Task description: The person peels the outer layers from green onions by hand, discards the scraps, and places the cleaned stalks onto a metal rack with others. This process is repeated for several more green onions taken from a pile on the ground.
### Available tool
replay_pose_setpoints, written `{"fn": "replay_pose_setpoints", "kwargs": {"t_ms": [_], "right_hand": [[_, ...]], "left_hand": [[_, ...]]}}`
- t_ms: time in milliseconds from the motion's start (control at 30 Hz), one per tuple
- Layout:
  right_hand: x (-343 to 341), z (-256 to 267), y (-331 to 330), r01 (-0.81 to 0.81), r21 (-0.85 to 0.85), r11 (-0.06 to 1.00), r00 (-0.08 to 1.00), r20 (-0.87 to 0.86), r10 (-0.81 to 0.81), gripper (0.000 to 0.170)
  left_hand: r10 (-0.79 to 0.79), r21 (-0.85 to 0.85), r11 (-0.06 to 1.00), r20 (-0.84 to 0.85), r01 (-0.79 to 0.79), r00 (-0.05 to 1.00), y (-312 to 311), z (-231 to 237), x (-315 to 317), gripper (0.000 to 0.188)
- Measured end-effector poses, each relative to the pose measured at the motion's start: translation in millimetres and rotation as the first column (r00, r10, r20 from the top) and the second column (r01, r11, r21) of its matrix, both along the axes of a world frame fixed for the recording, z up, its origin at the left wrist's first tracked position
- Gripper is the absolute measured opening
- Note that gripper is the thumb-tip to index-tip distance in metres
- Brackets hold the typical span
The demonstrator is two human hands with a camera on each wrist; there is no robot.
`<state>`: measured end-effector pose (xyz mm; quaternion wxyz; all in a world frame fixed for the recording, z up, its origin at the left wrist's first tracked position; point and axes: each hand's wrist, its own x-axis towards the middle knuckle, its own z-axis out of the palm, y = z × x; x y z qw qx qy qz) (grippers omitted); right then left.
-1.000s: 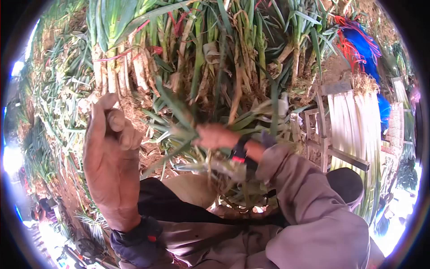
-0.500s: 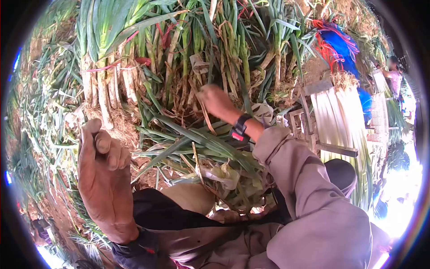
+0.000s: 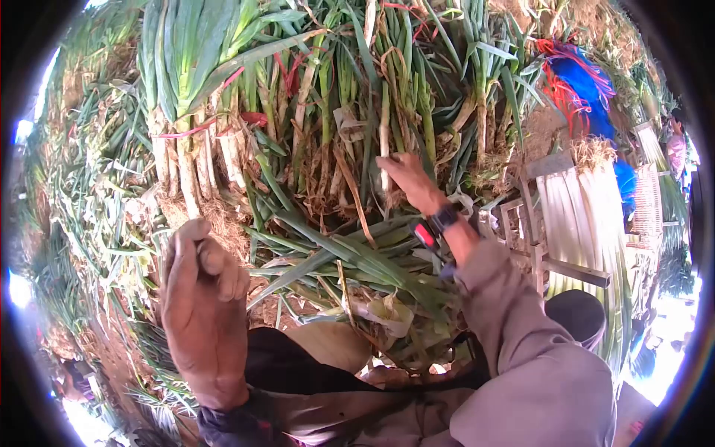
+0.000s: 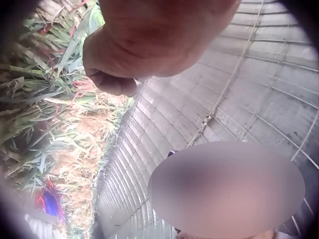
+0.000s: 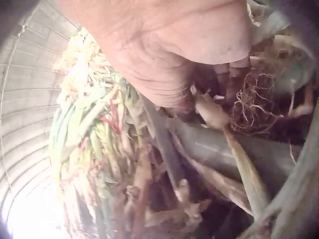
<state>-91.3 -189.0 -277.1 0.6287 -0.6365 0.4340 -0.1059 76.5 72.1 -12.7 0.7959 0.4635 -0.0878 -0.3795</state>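
My right hand [image 3: 413,182] reaches into a row of standing green onions and grips one green onion [image 3: 385,134] low on its pale stalk. In the right wrist view its fingers curl inward, with thin roots [image 5: 254,107] beside them; part of the grip is hidden under the palm. My left hand [image 3: 205,313] is raised at the left, its fingers loosely curled around nothing. Loose green leaves [image 3: 350,257] lie in a pile in front of my lap, below the right hand.
Tied green onion bundles [image 3: 186,149] stand at the back left. On the right, trimmed white onions [image 3: 577,208] lie over a wooden frame [image 3: 573,272], with blue and red ties [image 3: 581,86] behind. A ribbed sheet covering [image 4: 239,94] arches overhead.
My right hand has gone from the loose leaves up to the standing onions, then rightward onto a stalk. The left hand stays raised in much the same pose.
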Motion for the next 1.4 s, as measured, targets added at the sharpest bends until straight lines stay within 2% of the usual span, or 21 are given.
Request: {"fn": "replay_pose_setpoints", "kwargs": {"t_ms": [33,100,133,167,233,267,300,367,433,500,533,700,833,900,933,967,1067,1100,1200,1300,1400], "right_hand": [[15,60,13,-0.003,0.199,0.980,0.992,0.128,-0.023,0.045],[18,47,48,-0.014,0.022,1.000,0.976,0.218,0.009,0.035],[12,106,70,-0.167,0.172,0.971,0.963,0.239,0.124,0.034],[12,132,89,-0.203,0.175,0.963,0.951,0.269,0.152,0.034],[9,166,120,-0.089,0.109,0.990,0.930,0.366,0.043,0.034],[8,182,131,-0.117,0.196,0.974,0.900,0.435,0.021,0.031],[4,201,142,-0.149,0.188,0.971,0.890,0.454,0.048,0.031],[-2,234,164,-0.289,-0.019,0.957,0.931,0.228,0.286,0.032],[-12,240,187,-0.344,-0.102,0.933,0.896,0.260,0.359,0.034],[-23,234,198,-0.419,-0.528,0.739,0.864,0.018,0.503,0.035],[-27,232,201,-0.434,-0.607,0.666,0.859,-0.055,0.510,0.037],[-34,222,210,-0.322,-0.710,0.627,0.928,-0.106,0.356,0.039],[-28,208,201,-0.366,-0.740,0.564,0.904,-0.138,0.406,0.043],[-14,212,206,-0.298,-0.758,0.581,0.908,-0.038,0.417,0.043],[-11,231,205,-0.318,-0.600,0.735,0.887,0.085,0.453,0.039],[-2,232,199,-0.264,-0.699,0.664,0.905,0.058,0.421,0.037],[38,263,191,-0.093,-0.837,0.540,0.916,0.141,0.375,0.035],[56,269,186,-0.059,-0.804,0.591,0.903,0.210,0.375,0.036],[90,266,158,-0.083,-0.740,0.667,0.867,0.276,0.415,0.036],[97,256,161,-0.127,-0.660,0.741,0.866,0.291,0.408,0.033],[83,246,167,-0.090,-0.558,0.825,0.876,0.350,0.332,0.027]], "left_hand": [[0.004,-0.009,1.000,0.008,-0.004,1.000,-2,-1,-1,0.025],[-0.088,0.078,0.994,0.237,0.072,0.967,-5,-2,-3,0.027],[-0.101,0.140,0.988,0.217,0.072,0.971,-7,4,-6,0.031],[-0.103,0.075,0.993,0.186,0.091,0.977,-7,0,-7,0.033],[-0.113,-0.021,0.993,0.071,0.115,0.991,-5,-18,-3,0.037],[-0.065,0.068,0.996,0.047,0.062,0.997,-13,-19,-6,0.041],[-0.028,0.110,0.994,0.008,0.027,1.000,-14,-32,-4,0.035],[-0.057,0.296,0.952,-0.091,0.081,0.994,-17,-51,-1,0.039],[-0.113,0.227,0.961,-0.191,0.156,0.975,-16,-42,-1,0.041],[-0.072,-0.099,0.994,-0.265,0.047,0.961,-17,-44,13,0.034],[-0.070,-0.183,0.983,-0.210,0.031,0.975,-13,-46,24,0.032],[-0.029,-0.453,0.891,-0.014,0.019,0.999,0,-32,29,0.030],[0.098,-0.439,0.891,-0.064,-0.116,0.993,5,-31,40,0.030],[0.068,-0.484,0.868,-0.110,-0.113,0.992,10,-35,40,0.031],[0.042,-0.520,0.851,-0.058,-0.066,0.997,13,-39,37,0.032],[0.030,-0.549,0.836,0.001,-0.024,1.000,15,-43,34,0.033],[0.027,-0.250,0.968,-0.039,-0.036,0.999,15,-23,17,0.026],[0.022,-0.359,0.933,0.035,-0.008,0.999,9,-29,16,0.024],[0.012,-0.341,0.939,0.125,0.032,0.992,-2,-33,13,0.020],[0.042,-0.542,0.833,-0.134,-0.109,0.990,-3,-9,0,0.022],[-0.005,-0.572,0.819,-0.089,-0.047,0.996,-2,-12,2,0.025]]}}
